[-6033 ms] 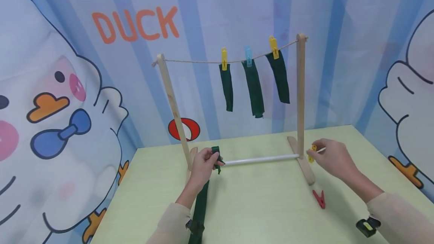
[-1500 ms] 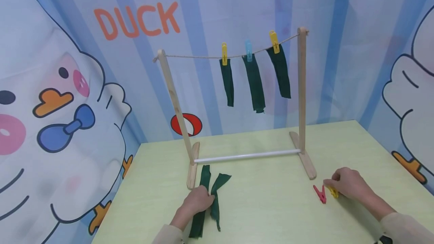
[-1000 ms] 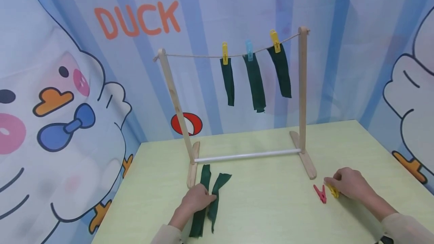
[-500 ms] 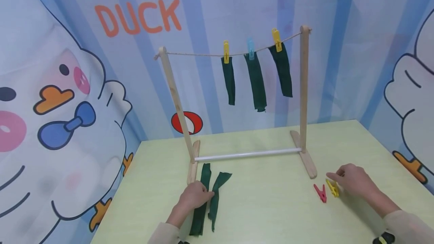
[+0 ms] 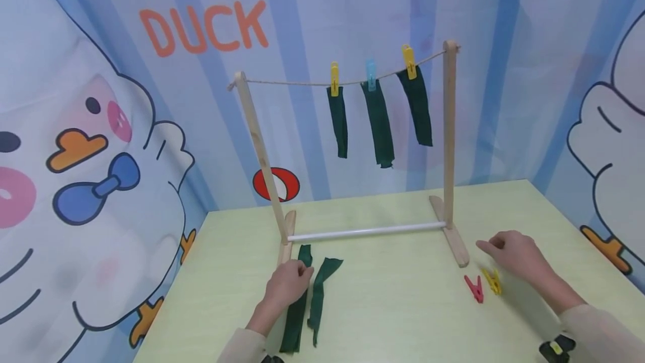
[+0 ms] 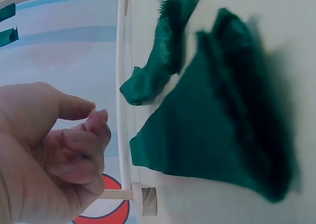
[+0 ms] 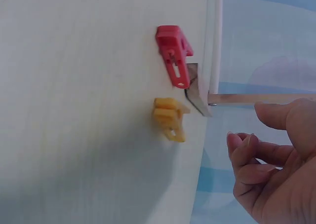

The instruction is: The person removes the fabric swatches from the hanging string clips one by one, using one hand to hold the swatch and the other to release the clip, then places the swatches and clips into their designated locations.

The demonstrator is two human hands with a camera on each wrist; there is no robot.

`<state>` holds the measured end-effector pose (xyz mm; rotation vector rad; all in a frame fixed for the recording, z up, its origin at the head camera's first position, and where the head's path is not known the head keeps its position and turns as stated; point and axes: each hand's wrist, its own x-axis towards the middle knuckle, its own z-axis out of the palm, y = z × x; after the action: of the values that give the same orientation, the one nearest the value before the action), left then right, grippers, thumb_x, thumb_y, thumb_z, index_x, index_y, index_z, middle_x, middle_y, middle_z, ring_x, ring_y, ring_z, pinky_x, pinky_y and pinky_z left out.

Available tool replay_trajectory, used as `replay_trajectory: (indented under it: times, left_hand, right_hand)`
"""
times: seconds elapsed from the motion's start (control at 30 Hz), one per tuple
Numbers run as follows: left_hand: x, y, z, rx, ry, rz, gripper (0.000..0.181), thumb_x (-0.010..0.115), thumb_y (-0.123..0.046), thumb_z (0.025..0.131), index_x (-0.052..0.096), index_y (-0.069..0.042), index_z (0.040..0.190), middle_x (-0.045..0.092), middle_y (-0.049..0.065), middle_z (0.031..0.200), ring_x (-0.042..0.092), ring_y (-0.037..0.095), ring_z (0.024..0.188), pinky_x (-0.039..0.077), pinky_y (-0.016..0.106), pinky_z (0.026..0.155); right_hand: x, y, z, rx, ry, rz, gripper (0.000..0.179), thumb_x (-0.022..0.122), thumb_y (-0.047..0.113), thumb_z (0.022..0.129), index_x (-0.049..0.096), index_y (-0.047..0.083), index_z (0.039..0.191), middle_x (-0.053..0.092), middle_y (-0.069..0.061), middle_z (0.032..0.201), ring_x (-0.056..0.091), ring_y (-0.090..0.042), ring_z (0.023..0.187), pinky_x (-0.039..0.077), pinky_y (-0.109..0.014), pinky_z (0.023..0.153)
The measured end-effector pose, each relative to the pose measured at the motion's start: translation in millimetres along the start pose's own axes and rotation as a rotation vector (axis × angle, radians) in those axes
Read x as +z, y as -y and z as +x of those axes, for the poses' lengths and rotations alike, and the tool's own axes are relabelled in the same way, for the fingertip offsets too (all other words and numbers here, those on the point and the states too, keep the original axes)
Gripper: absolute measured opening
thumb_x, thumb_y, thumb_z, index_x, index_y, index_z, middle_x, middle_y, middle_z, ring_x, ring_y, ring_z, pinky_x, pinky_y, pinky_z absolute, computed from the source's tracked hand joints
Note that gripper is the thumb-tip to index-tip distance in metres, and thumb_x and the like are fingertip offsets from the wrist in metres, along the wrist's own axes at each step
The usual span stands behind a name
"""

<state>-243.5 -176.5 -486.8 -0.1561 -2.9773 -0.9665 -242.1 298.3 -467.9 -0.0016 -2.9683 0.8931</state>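
My left hand [image 5: 289, 283] hovers over a long dark green cloth strip [image 5: 294, 324], its fingers loosely curled and holding nothing. In the left wrist view thumb and forefinger tips nearly meet, apart from the cloth. A shorter, crumpled green strip [image 5: 317, 307] lies just to the right. My right hand [image 5: 519, 254] is raised above a yellow clothespin [image 5: 492, 282], which lies beside a red clothespin [image 5: 474, 289]. No object is between its relaxed fingers; in the right wrist view the thumb [image 7: 274, 116] stands apart from the forefinger.
A small wooden clothesline frame [image 5: 449, 139] stands at the back, joined low by a white rod [image 5: 368, 232]. From its string [image 5: 287, 82] hang three green strips, held by two yellow clothespins [image 5: 335, 78] and a blue clothespin [image 5: 371, 74]. Behind is a duck-print curtain [image 5: 353, 10].
The left hand carried the shorter green strip down to the table and let go of it. The right hand set the yellow clothespin beside the red one, released it and lifted away.
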Motion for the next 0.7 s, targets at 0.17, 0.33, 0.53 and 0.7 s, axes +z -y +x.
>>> replay_trajectory:
  times: [0.17, 0.33, 0.53, 0.7]
  left_hand:
    - [-4.3, -5.6, 4.0, 0.023, -0.077, -0.015, 0.024, 0.062, -0.024, 0.099, 0.061, -0.011, 0.078, 0.051, -0.001, 0.063, 0.047, 0.014, 0.054, 0.037, 0.03, 0.048]
    - [-7.7, -10.6, 7.8, 0.019, -0.141, -0.055, 0.021, 0.063, -0.023, 0.099, 0.063, -0.011, 0.081, 0.051, 0.0, 0.064, 0.048, 0.015, 0.054, 0.037, 0.029, 0.047]
    - [-6.3, -10.0, 8.8, 0.04, -0.181, -0.089, 0.019, 0.061, -0.02, 0.1, 0.064, -0.01, 0.084, 0.051, -0.001, 0.065, 0.047, 0.014, 0.051, 0.037, 0.029, 0.045]
    - [-11.1, -12.4, 16.4, 0.063, -0.225, -0.102, 0.014, 0.058, -0.013, 0.101, 0.068, -0.003, 0.097, 0.062, 0.003, 0.077, 0.049, 0.013, 0.055, 0.039, 0.029, 0.046]
  right_hand:
    - [0, 11, 2.4, -0.086, -0.099, 0.054, 0.043, 0.061, 0.035, 0.1, 0.069, -0.007, 0.104, 0.068, -0.014, 0.09, 0.06, -0.022, 0.074, 0.048, -0.034, 0.06]
    - [0, 20, 4.1, -0.158, -0.215, 0.097, 0.044, 0.059, 0.036, 0.101, 0.068, -0.006, 0.112, 0.069, -0.017, 0.097, 0.061, -0.023, 0.076, 0.048, -0.034, 0.059]
    - [-2, 24, 0.6, -0.179, -0.315, 0.127, 0.044, 0.058, 0.036, 0.102, 0.069, -0.005, 0.112, 0.069, -0.018, 0.098, 0.058, -0.019, 0.07, 0.046, -0.032, 0.053]
    - [-3, 30, 3.9, -0.214, -0.349, 0.143, 0.039, 0.06, 0.032, 0.102, 0.068, -0.004, 0.114, 0.068, -0.017, 0.097, 0.057, -0.019, 0.069, 0.045, -0.031, 0.05]
